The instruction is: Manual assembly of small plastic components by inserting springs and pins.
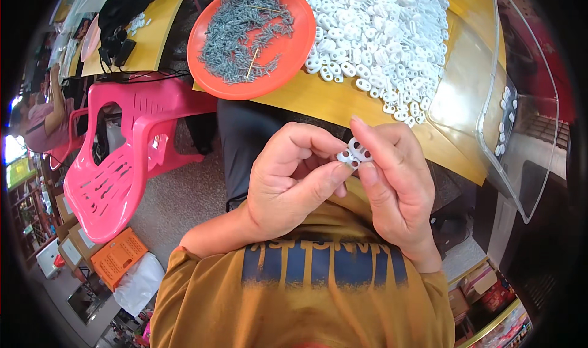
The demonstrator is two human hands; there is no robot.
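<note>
In front of my chest, my left hand [288, 182] pinches small white plastic pieces with round holes [350, 159] between thumb and fingertips. My right hand [395, 182] closes on the same white pieces from the other side, its thumb below them and its fingers behind. They look like two parts held against each other, but the fingers partly cover them. Beyond my hands, a large heap of similar white two-holed oval pieces [380, 35] lies on the yellow table [331, 97]. Left of the heap, a red-orange plate [245, 89] carries many small grey metal parts [229, 35], too fine to name.
A clear plastic bin [490, 133] stands at the table's right side. To the left is a pink plastic chair [116, 164], with an orange box [119, 256] and a white bag [139, 283] on the floor. Another person [49, 121] sits at the far left.
</note>
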